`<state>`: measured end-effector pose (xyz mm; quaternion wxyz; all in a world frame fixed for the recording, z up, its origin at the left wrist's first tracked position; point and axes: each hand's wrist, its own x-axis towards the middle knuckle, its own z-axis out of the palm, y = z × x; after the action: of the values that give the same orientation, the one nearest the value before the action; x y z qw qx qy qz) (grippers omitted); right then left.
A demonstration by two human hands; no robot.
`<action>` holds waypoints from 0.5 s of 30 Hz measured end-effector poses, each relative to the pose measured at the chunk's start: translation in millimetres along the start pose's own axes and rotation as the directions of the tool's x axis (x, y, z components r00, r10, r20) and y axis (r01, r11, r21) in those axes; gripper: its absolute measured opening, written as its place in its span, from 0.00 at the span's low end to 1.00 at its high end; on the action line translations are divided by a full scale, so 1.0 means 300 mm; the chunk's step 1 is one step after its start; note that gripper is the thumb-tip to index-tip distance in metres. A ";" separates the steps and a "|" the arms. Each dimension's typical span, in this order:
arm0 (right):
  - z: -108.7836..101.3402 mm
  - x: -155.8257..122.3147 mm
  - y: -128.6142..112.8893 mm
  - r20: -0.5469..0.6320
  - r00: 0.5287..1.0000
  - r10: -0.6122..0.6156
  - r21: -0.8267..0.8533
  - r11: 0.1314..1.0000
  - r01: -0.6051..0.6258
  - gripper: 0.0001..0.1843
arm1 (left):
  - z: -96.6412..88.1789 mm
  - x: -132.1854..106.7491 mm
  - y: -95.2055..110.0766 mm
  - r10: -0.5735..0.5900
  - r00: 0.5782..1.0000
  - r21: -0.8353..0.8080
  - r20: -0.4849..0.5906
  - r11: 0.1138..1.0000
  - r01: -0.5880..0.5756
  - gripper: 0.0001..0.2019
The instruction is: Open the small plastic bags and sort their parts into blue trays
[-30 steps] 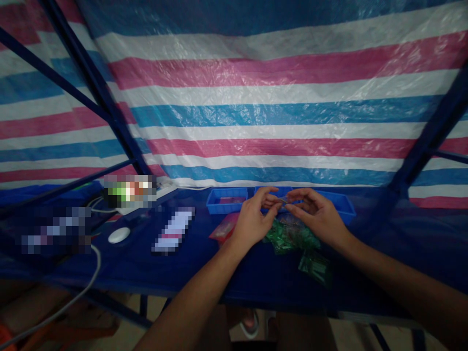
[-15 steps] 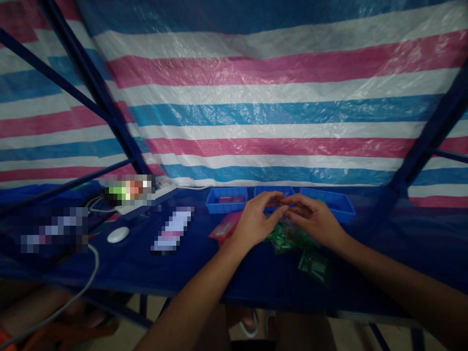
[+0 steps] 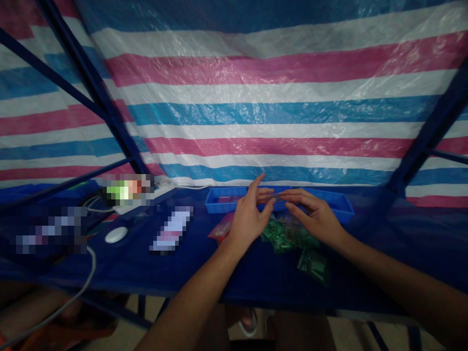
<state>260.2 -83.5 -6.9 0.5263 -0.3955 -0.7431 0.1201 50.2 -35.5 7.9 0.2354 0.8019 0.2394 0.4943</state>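
Note:
Above a heap of small green packets [image 3: 281,236], my two hands meet at the fingertips. A small, see-through piece like thin plastic [image 3: 278,197] shows between them; its exact kind is too small to tell. My left hand [image 3: 250,214] has its index finger raised, while the thumb and other fingers close on the piece's left side. My right hand [image 3: 316,214] pinches it from the right with thumb and fingers. A red-pink packet [image 3: 221,228] lies beside my left wrist, partly hidden by it. One green packet [image 3: 313,264] lies apart, nearer the front edge.
Behind my hands stand blue trays, including a left tray [image 3: 215,207] with something reddish in it and a right tray [image 3: 340,207]. To the left are a phone [image 3: 171,230], a white oval object [image 3: 116,235] and a white power strip [image 3: 146,199]. A striped sheet [image 3: 278,112] hangs behind the blue table.
My left index finger has lifted up and away from the other fingertips. Both hands have shifted slightly, and the clear piece between them shows more plainly.

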 end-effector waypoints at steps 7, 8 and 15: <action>-0.013 0.003 0.068 0.080 0.990 -0.118 -0.295 0.946 0.136 0.23 | -0.015 0.002 -0.015 0.152 0.988 0.238 -0.008 0.960 -0.146 0.30; -0.014 0.002 0.071 0.118 0.986 -0.116 -0.303 0.942 0.147 0.20 | -0.019 0.003 -0.018 0.157 0.988 0.245 -0.005 0.958 -0.151 0.31; -0.021 0.002 -0.004 0.385 0.911 -0.147 -0.190 0.953 0.234 0.14 | -0.037 0.007 -0.027 0.146 0.989 0.274 -0.008 0.952 -0.138 0.31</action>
<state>265.1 -85.4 -3.1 0.3377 -0.3498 -0.8723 0.0520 39.7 -26.4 8.8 0.0832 0.8347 0.2501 0.4834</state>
